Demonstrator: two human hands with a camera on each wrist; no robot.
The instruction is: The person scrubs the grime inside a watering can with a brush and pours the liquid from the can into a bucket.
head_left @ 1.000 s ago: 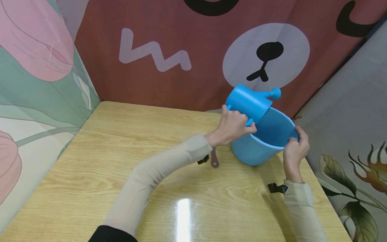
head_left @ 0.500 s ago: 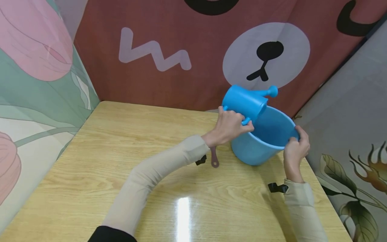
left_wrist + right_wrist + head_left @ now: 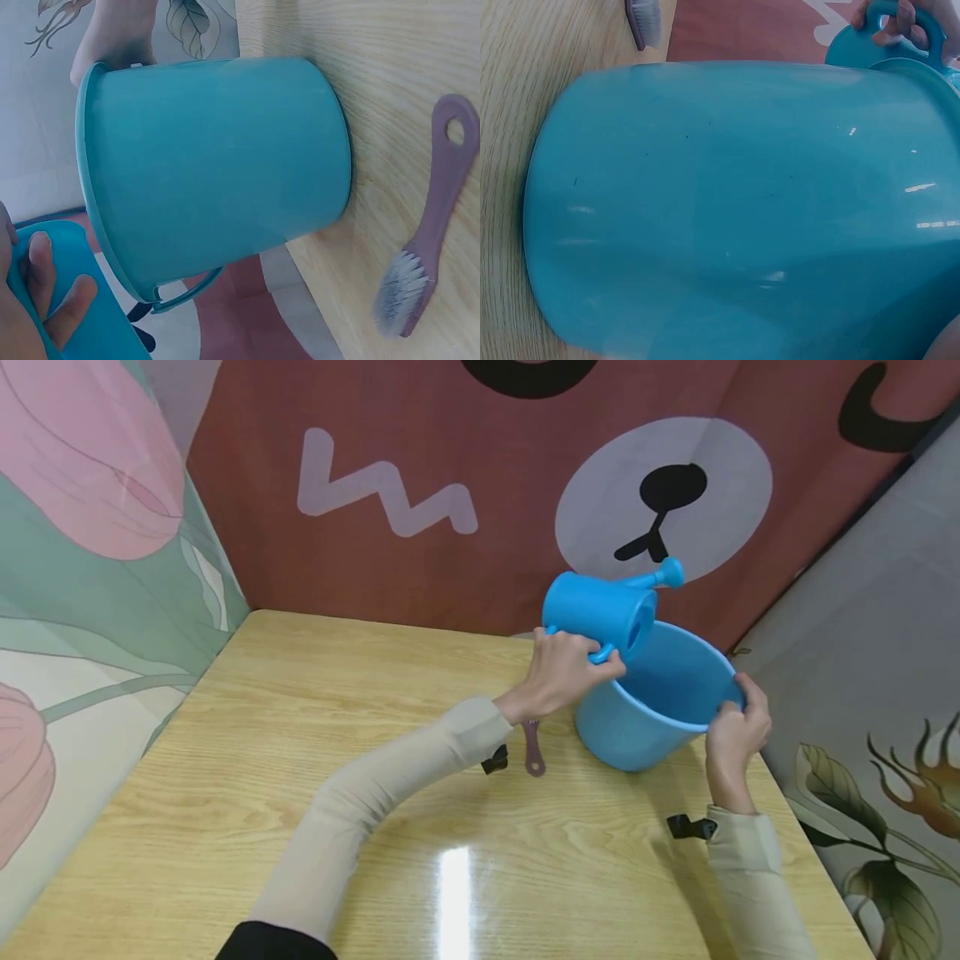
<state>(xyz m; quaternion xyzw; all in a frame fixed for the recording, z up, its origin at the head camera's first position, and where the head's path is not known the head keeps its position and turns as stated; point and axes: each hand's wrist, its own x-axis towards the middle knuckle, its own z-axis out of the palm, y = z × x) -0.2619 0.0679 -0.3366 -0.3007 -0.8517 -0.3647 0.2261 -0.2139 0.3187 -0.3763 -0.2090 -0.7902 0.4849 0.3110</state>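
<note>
My left hand [image 3: 566,668] grips the handle of a blue toy watering can [image 3: 596,607]. The can is held tilted over the left side of a light blue bucket [image 3: 630,731], its open top facing the bucket and its spout pointing up and right. In the right wrist view, the fingers [image 3: 905,16] curl round the can's handle. At the bucket's right rim, my right hand [image 3: 735,739] pinches the edge between thumb and fingers. The bucket stands on the table, and its bottom inside is hidden from the head view.
A purple scrub brush [image 3: 442,202] with pale bristles lies on the wooden table [image 3: 360,693], left of the bucket; my left hand covers part of it in the head view. Printed cloth [image 3: 375,577] hangs behind the table, and more stands along the right side.
The watering can has moved a little left with my left hand, and its spout has swung upward as the can tips back toward level. My right hand stays on the bucket's rim.
</note>
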